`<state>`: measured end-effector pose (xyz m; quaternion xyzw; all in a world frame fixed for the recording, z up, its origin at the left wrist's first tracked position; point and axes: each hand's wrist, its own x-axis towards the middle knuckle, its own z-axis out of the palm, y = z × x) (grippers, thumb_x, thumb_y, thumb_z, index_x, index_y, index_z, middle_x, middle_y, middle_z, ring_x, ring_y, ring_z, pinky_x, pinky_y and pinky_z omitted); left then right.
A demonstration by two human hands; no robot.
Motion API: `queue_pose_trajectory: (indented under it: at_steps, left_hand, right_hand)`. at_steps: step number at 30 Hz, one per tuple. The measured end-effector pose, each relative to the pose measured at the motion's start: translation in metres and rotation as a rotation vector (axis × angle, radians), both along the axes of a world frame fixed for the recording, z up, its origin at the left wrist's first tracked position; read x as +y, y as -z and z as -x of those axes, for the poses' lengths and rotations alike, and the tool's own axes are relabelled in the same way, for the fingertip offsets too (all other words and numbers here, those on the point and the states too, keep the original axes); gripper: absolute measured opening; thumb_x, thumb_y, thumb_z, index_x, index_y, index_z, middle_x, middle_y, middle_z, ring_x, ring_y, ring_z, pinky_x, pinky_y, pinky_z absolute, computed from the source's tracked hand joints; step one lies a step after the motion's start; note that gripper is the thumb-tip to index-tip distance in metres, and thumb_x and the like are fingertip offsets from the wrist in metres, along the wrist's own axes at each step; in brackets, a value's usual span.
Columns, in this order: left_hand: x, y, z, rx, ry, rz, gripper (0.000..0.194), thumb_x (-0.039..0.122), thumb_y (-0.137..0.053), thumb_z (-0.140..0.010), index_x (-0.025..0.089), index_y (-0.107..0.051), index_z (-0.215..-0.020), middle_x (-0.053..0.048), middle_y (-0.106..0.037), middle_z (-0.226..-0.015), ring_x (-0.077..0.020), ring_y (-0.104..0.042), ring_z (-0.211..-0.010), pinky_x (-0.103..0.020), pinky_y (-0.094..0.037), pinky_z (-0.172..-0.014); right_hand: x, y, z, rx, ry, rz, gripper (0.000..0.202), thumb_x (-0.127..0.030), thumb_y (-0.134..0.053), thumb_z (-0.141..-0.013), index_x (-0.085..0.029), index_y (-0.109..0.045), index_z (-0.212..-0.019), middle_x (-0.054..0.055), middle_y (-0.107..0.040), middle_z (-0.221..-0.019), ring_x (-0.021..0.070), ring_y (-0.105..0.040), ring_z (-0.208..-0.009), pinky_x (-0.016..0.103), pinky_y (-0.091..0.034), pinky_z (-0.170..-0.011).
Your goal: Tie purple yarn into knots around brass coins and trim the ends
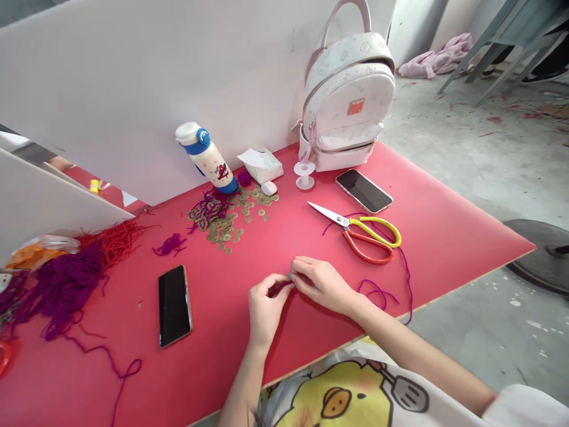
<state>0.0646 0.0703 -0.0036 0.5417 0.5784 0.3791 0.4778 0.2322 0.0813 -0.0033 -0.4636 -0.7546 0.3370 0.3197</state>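
Above the red tabletop near its front edge, my left hand [267,305] and my right hand [323,286] meet at the fingertips. A short bit of purple cord [284,286] shows between the left thumb and forefinger, pinched there. My right fingers are closed right beside it; what lies inside them is hidden. To the right, scissors [355,226] with one yellow and one red handle lie with blades together, over a loose purple cord [406,273]. Beyond my hands spreads a pile of brass-coloured coins with holes [224,228], partly mixed with purple cord.
Two phones lie flat, one left [175,305] and one right [364,190]. Along the white partition stand a bottle [208,160], a tissue pack [263,166], a white spool [304,176] and a backpack [349,107]. Purple yarn [66,284] heaps at far left.
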Motion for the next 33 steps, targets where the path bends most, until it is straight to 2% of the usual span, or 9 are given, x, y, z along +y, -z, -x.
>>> queue_pose_trajectory:
  at_steps: [3,9,12,15,19,25,29,33]
  left_hand:
    - [0.001,-0.003,-0.002,-0.022,0.022,0.03,0.007,0.021,-0.071,-0.077,0.016,-0.074,-0.077,-0.004,-0.076,-0.073,-0.0186,-0.07,-0.07,-0.025,-0.056,-0.067]
    - [0.0,-0.006,-0.002,0.007,0.011,0.012,0.007,0.022,-0.072,-0.077,0.016,-0.069,-0.075,-0.001,-0.069,-0.066,-0.0147,-0.065,-0.064,-0.022,-0.051,-0.062]
    - [-0.001,-0.006,-0.001,0.012,0.014,0.006,0.007,0.021,-0.072,-0.077,0.016,-0.067,-0.074,0.0,-0.068,-0.066,-0.0139,-0.064,-0.064,-0.021,-0.05,-0.063]
    - [-0.002,-0.006,-0.002,-0.017,0.005,0.007,0.01,0.023,-0.073,-0.077,0.016,-0.066,-0.075,0.0,-0.069,-0.068,-0.0141,-0.064,-0.066,-0.021,-0.05,-0.064]
    - [-0.005,-0.007,-0.002,-0.039,-0.009,-0.018,0.014,0.023,-0.074,-0.077,0.017,-0.063,-0.071,0.002,-0.063,-0.063,-0.0121,-0.06,-0.062,-0.02,-0.047,-0.061]
    - [-0.009,-0.006,0.001,-0.103,0.006,-0.021,0.018,0.023,-0.073,-0.076,0.017,-0.061,-0.065,0.002,-0.061,-0.062,-0.0127,-0.058,-0.062,-0.021,-0.048,-0.061]
    - [-0.01,-0.006,0.003,-0.093,0.034,-0.026,0.021,0.023,-0.073,-0.075,0.017,-0.058,-0.062,0.003,-0.056,-0.058,-0.0117,-0.052,-0.059,-0.02,-0.044,-0.057]
    - [-0.013,-0.011,0.001,-0.002,0.096,-0.038,0.02,0.02,-0.068,-0.078,0.017,-0.058,-0.061,0.003,-0.055,-0.057,-0.0118,-0.051,-0.056,-0.021,-0.041,-0.055]
  right_hand:
    - [0.0,0.0,0.0,0.008,0.031,0.026,0.022,-0.011,-0.047,-0.089,-0.022,-0.04,-0.072,-0.002,-0.048,-0.07,0.014,-0.044,-0.061,0.024,-0.031,-0.058]
    - [-0.001,0.0,-0.002,-0.024,0.023,0.01,0.023,-0.024,-0.049,-0.097,-0.022,-0.047,-0.075,0.0,-0.054,-0.073,0.0146,-0.048,-0.063,0.024,-0.031,-0.058]
    - [-0.002,-0.001,-0.001,-0.02,0.014,-0.015,0.021,-0.019,-0.048,-0.096,-0.022,-0.048,-0.075,0.0,-0.053,-0.075,0.0142,-0.048,-0.064,0.024,-0.031,-0.058]
    - [-0.002,0.0,-0.001,0.058,0.011,0.009,0.021,-0.017,-0.047,-0.094,-0.021,-0.048,-0.073,-0.001,-0.051,-0.073,0.0134,-0.046,-0.062,0.024,-0.032,-0.059]
    - [0.0,0.002,-0.002,0.209,0.036,0.062,0.023,-0.02,-0.048,-0.092,-0.021,-0.047,-0.07,-0.003,-0.047,-0.066,0.0124,-0.041,-0.059,0.024,-0.032,-0.059]
    - [0.0,-0.002,-0.006,0.433,0.08,0.192,0.037,-0.038,-0.049,-0.095,-0.021,-0.041,-0.064,-0.005,-0.037,-0.06,0.0118,-0.033,-0.058,0.025,-0.03,-0.056]
    - [-0.001,-0.007,-0.007,0.521,-0.004,0.28,0.043,-0.05,-0.052,-0.094,-0.021,-0.042,-0.064,-0.004,-0.039,-0.061,0.012,-0.035,-0.058,0.027,-0.031,-0.057]
    - [-0.002,-0.009,-0.006,0.61,-0.083,0.347,0.048,-0.059,-0.057,-0.09,-0.021,-0.043,-0.064,-0.005,-0.038,-0.062,0.0113,-0.034,-0.057,0.027,-0.031,-0.056]
